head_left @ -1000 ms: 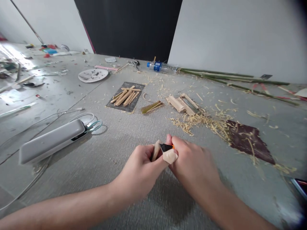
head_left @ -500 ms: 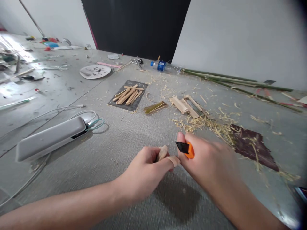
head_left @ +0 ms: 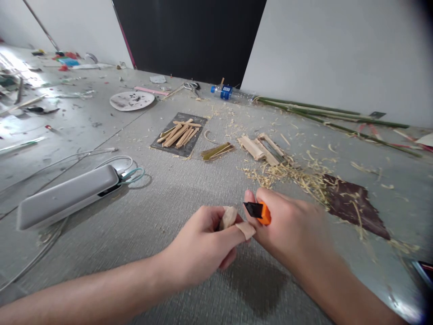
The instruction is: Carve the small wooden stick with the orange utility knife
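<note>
Head view: at lower centre, a pale wood-like piece (head_left: 228, 218) is clamped by the fingers of the left hand (head_left: 204, 240); just apart, an orange-handled, black-bladed knife (head_left: 256, 210) is gripped in the right hand's (head_left: 287, 215) curled fingers. The beige thumb wrap (head_left: 246, 230) could be sliced if the blade slipped. Room is bounded by a long grey-white power bank (head_left: 67, 195) at left and curled yellow shavings (head_left: 308, 177) right of centre.
</note>
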### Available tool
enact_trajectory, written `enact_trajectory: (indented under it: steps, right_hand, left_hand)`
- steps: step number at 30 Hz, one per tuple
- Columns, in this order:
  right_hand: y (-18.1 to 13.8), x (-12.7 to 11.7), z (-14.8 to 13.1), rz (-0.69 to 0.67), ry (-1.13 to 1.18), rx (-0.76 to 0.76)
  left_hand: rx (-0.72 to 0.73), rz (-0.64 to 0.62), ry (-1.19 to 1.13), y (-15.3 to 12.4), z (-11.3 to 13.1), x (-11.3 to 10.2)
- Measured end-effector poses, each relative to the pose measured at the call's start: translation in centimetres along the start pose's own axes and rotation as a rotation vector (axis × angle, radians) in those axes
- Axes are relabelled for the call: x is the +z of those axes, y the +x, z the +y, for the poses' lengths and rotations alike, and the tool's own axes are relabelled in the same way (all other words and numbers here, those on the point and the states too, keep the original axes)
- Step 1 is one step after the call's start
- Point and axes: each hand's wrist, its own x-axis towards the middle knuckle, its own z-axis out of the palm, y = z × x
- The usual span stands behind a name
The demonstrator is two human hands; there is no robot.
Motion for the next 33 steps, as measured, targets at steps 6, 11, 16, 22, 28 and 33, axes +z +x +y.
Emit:
enact_trajectory:
  steps: [6,11,16,22,28,33]
  right_hand:
    - [0.0,-0.2,-0.3,0.007,0.049,-0.061]
    - [0.2,-0.7,-0.4,-0.017,0.185,-0.113]
    - [0.2,-0.8,-0.4,0.002,0.232,-0.137]
    - [-0.1,-0.9,-0.3,-0.059,0.269,-0.21]
    - [0.0,-1.1,-0.6,-0.088,0.304,-0.178]
    - [-0.1,-1.1,-0.8,-0.134,0.324,-0.122]
  left_hand:
    - [-0.005,-0.027,0.061,-0.3,-0.1,-0.2]
    - [0.018,-0.072,0.029,-0.6,-0.3,-0.2]
    - [0.025,-0.066,-0.014,-0.7,0.1,0.0]
    - [0.012,-0.052,0.059,-0.6,0.2,-0.1]
    - [0.052,-0.028,0.138,-0.8,-0.1,0.1]
    - [0.118,-0.036,0.176,-0.8,-0.5,0.2]
